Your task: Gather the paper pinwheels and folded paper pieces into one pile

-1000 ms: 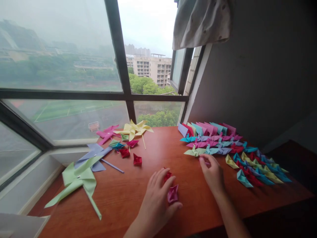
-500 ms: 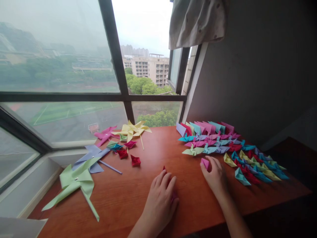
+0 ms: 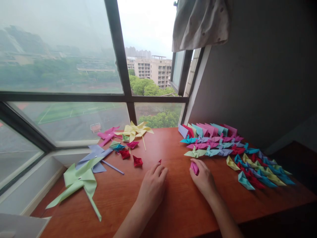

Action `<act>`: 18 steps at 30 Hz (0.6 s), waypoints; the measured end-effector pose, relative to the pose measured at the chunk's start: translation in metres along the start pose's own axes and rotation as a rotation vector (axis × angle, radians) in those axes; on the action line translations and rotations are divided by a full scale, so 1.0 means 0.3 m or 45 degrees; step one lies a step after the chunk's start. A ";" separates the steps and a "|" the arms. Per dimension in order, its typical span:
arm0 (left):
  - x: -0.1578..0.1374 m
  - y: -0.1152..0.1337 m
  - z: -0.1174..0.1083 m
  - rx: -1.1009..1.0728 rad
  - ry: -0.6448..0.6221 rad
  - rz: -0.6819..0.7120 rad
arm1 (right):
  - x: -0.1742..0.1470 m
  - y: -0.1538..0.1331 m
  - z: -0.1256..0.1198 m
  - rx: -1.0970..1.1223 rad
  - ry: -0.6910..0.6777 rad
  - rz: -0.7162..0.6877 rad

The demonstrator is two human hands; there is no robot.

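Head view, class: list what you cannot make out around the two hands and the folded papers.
- Red paper piece under the left hand: only a tip shows; the hand covers the rest.
- Pink paper piece in the right hand: fingers hide its shape.
- Rows of folded papers: overlapping, so no count.
- Table: near edge cut off by the frame.

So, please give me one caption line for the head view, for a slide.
Right hand holds a pink folded paper; left hand covers a red piece on the wooden table.
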State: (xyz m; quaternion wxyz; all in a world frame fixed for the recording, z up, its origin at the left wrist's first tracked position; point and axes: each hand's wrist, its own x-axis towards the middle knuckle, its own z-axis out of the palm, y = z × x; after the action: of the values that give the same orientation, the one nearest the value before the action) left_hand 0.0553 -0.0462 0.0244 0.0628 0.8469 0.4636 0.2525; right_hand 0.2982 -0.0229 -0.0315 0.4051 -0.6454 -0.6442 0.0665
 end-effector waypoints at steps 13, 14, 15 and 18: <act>0.223 -0.280 -0.106 0.370 0.355 -0.204 | 0.274 -0.390 0.269 0.606 -0.083 -0.058; 0.216 -0.275 -0.103 0.385 0.373 -0.224 | 0.293 -0.414 0.282 0.620 -0.105 -0.119; 0.207 -0.264 -0.099 0.391 0.383 -0.238 | 0.306 -0.433 0.290 0.623 -0.122 -0.176; 0.174 -0.217 -0.080 0.358 0.355 -0.221 | 0.297 -0.445 0.279 0.587 -0.138 -0.248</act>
State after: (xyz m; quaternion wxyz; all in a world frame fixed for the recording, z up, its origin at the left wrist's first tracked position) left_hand 0.0178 0.0300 0.0422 -0.0991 0.7612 0.5696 0.2939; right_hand 0.1579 0.0715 0.0331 0.5110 -0.4663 -0.6919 0.2067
